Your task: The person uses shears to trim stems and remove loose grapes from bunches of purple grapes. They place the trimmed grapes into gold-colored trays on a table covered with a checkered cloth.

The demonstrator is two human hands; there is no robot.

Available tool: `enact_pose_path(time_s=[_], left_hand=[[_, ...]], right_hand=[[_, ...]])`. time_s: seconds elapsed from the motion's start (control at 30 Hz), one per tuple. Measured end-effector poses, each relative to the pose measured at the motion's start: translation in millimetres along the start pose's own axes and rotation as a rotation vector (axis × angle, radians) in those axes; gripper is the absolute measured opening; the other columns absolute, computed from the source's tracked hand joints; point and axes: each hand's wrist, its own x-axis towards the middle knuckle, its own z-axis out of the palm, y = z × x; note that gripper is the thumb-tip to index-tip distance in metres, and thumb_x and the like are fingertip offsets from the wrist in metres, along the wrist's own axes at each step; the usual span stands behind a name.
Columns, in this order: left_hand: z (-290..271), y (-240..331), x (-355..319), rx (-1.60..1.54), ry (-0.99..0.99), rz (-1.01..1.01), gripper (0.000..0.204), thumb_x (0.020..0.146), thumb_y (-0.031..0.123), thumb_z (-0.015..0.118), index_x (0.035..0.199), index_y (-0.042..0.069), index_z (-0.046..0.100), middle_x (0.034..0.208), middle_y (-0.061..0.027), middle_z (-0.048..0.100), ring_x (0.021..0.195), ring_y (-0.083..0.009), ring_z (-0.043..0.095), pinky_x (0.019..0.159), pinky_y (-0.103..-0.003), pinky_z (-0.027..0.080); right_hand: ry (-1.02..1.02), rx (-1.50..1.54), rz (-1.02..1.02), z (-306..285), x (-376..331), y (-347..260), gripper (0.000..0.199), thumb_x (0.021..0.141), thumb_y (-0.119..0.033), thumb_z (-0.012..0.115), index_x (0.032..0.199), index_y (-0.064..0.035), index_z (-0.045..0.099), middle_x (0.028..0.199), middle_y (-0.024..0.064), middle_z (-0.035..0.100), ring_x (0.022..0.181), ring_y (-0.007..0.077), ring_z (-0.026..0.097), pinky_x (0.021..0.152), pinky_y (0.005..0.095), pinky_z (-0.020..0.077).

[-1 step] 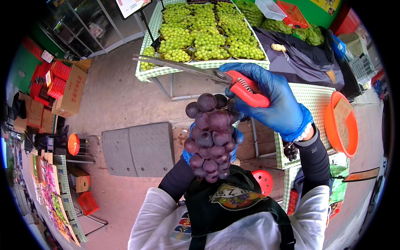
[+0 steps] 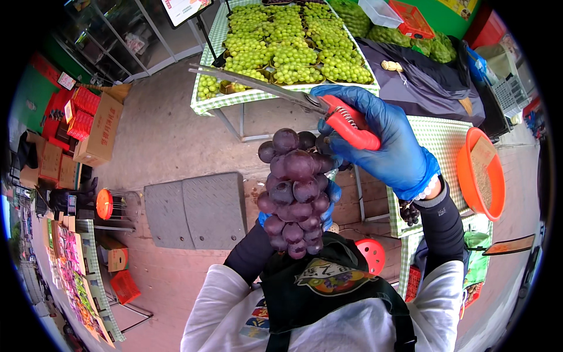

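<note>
A bunch of dark purple grapes (image 2: pixel 293 193) hangs upright in front of my chest. My left hand (image 2: pixel 334 192), in a blue glove, is behind and under it; most of that hand is hidden, with only bits of glove showing at the bunch's sides. My right hand (image 2: pixel 381 138), gloved in blue too, is wrapped round the red handles of long-bladed scissors (image 2: pixel 346 120). Their blades point left, above the grapes and apart from them. The right fingertips are close to the top right of the bunch; whether they touch it, I cannot tell.
Ahead, a table with a green checked cloth (image 2: pixel 205 105) bears many trays of green grapes (image 2: pixel 293 53). At right stand another checked table (image 2: pixel 431 132) and an orange basin (image 2: pixel 498 193). Grey mats (image 2: pixel 193 211) lie on the floor; cardboard boxes (image 2: pixel 102 132) are at left.
The grape bunch has shifted slightly left. The scissors have moved very slightly, their blades a little lower on the right. Both hands keep their hold.
</note>
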Motion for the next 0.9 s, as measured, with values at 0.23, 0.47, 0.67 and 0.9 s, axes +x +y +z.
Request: enact_pose_path(time_s=[0.23, 0.47, 0.67, 0.9], left_hand=[[-10, 3, -13, 0.283, 0.022, 0.171, 0.039, 0.083, 0.036, 0.057, 0.102, 0.003, 0.047, 0.089, -0.0073, 0.051, 0.073, -0.0218, 0.053, 0.061, -0.033, 0.046], [6, 0, -9, 0.318, 0.113, 0.223, 0.035, 0.085, 0.042, 0.051, 0.096, 0.009, 0.049, 0.072, -0.0034, 0.046, 0.056, -0.0184, 0.047, 0.050, -0.033, 0.044], [12, -6, -7, 0.334, 0.191, 0.220, 0.034, 0.086, 0.047, 0.046, 0.091, 0.014, 0.051, 0.056, -0.0001, 0.042, 0.041, -0.0155, 0.041, 0.041, -0.033, 0.041], [42, -15, 9, 0.360, 0.232, 0.136, 0.028, 0.082, 0.050, 0.050, 0.077, 0.022, 0.050, 0.056, 0.0050, 0.047, 0.034, -0.0087, 0.036, 0.034, -0.028, 0.035]], right_hand=[[0.094, 0.241, 0.068, 6, -17, 2, 0.051, 0.075, 0.002, 0.065, 0.123, -0.0062, 0.048, 0.105, 0.0073, 0.061, 0.092, 0.0115, 0.058, 0.082, 0.0273, 0.0475], [0.109, 0.275, 0.056, 5, -25, 3, 0.053, 0.079, 0.005, 0.060, 0.127, -0.0014, 0.039, 0.098, 0.0058, 0.058, 0.089, 0.0092, 0.055, 0.079, 0.0245, 0.0466], [0.148, 0.383, 0.152, 3, -37, 11, 0.053, 0.078, 0.006, 0.059, 0.127, -0.0024, 0.041, 0.097, 0.0054, 0.058, 0.088, 0.0078, 0.054, 0.075, 0.0224, 0.0455], [0.117, 0.403, 0.179, 1, -41, 15, 0.059, 0.075, 0.008, 0.061, 0.129, -0.0021, 0.040, 0.106, 0.0073, 0.057, 0.078, 0.0050, 0.052, 0.072, 0.0199, 0.0449]])
